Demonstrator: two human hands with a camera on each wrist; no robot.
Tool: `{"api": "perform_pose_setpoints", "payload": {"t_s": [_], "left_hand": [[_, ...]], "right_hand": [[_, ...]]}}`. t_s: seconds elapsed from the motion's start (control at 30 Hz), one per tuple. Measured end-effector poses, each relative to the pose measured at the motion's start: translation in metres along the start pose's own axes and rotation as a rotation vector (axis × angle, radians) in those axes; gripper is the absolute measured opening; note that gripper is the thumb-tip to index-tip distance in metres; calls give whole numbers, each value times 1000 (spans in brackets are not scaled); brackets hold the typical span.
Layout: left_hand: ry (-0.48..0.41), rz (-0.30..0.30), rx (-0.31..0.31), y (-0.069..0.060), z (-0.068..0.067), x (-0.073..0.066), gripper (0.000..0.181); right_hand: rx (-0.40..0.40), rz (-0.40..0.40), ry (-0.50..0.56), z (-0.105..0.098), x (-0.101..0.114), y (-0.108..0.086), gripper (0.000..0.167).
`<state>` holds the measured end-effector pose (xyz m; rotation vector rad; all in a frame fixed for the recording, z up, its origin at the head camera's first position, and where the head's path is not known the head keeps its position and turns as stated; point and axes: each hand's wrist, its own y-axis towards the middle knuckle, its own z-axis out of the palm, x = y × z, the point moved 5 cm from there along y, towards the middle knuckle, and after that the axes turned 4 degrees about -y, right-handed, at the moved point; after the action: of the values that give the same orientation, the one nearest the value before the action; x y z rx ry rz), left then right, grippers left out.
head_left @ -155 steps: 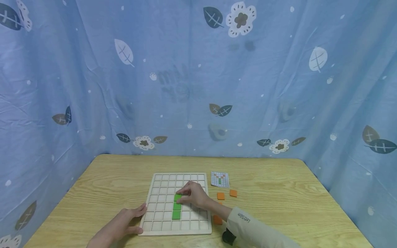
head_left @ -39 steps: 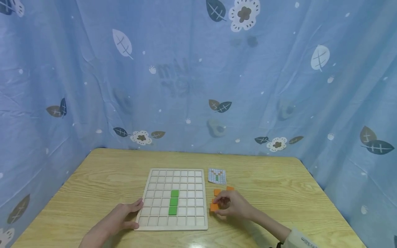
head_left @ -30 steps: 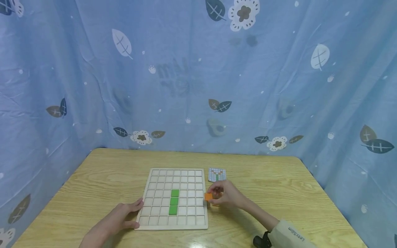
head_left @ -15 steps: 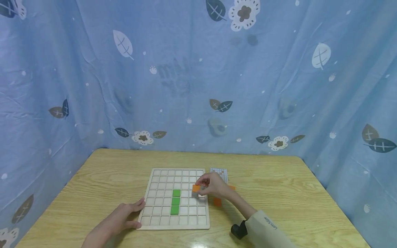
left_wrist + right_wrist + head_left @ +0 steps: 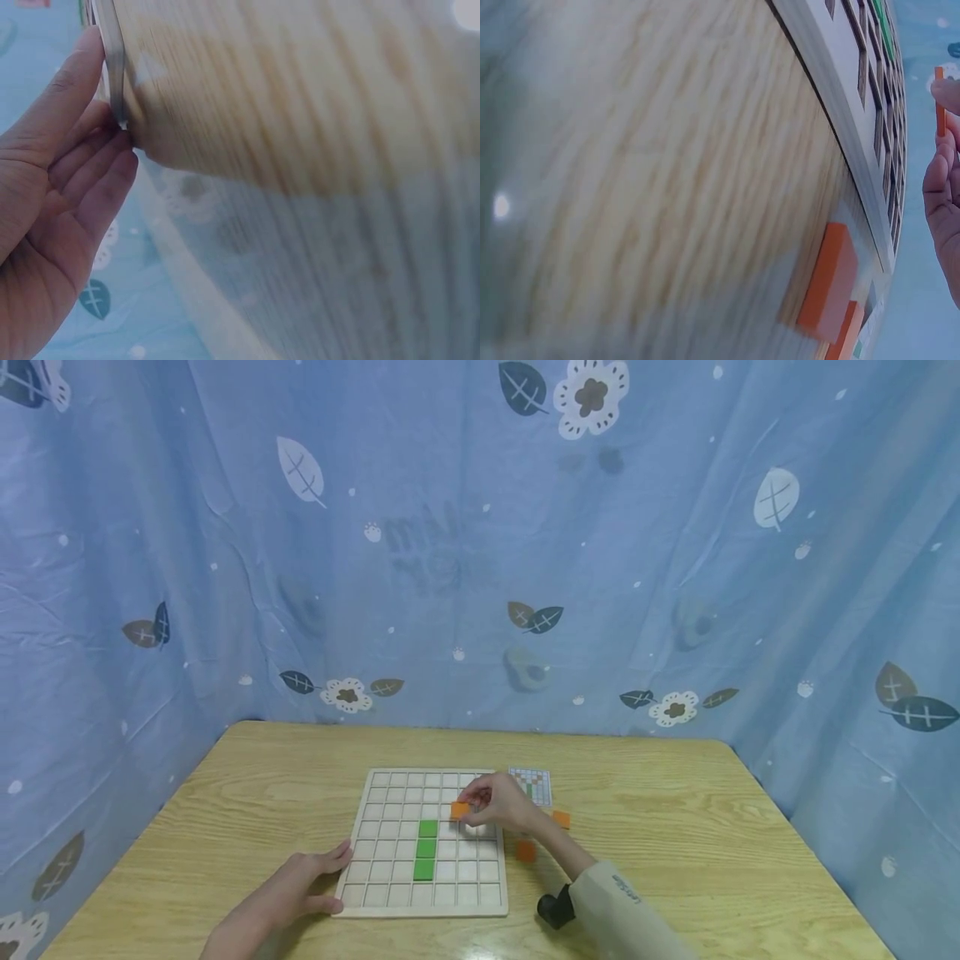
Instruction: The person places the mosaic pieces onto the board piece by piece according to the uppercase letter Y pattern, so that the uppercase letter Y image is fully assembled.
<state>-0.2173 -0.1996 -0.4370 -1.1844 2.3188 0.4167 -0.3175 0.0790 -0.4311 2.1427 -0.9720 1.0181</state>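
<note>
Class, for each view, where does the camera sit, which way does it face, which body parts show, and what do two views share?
Head: on the head, looking forward and down at the board, table and curtain; left hand, right hand and a sleeve show.
Left wrist: on that wrist, facing the board's edge and table; only the left hand shows.
Right wrist: on that wrist, facing table and board; part of the right hand shows.
Head and right wrist share the held orange tile.
</note>
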Motion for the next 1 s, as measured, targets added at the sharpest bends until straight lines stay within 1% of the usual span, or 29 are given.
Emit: {"api": "perform_pose_setpoints", "payload": {"t_s": [0.13, 0.23, 0.33, 0.47, 0.57, 0.77, 0.83, 0.9, 1.0], "left_hand": [[-5, -2, 5, 0, 0, 1, 72], [-16, -11, 18, 0, 0, 2, 72], [-17, -7, 28, 1, 1, 3, 73], [4, 15, 11, 0, 1, 4, 74], [13, 23, -3, 0, 0, 3, 75], [17, 17, 3, 2, -2, 3, 75], [16, 29, 0, 3, -2, 3, 74], [9, 21, 10, 2, -1, 3, 74], [7, 39, 20, 2, 0, 3, 75]], "right_hand": [[7, -3, 4, 6, -1, 4, 16], [22, -10, -60, 11, -3, 6, 16], [34, -23, -135, 15, -3, 7, 16], [35, -47, -180, 17, -1, 8, 15], [31, -66, -183, 17, 0, 8, 16], [24, -81, -176, 16, -2, 10, 19], [20, -86, -181, 16, -2, 10, 20], [23, -88, -181, 16, -2, 11, 20], [23, -78, -184, 17, -2, 11, 21]]}}
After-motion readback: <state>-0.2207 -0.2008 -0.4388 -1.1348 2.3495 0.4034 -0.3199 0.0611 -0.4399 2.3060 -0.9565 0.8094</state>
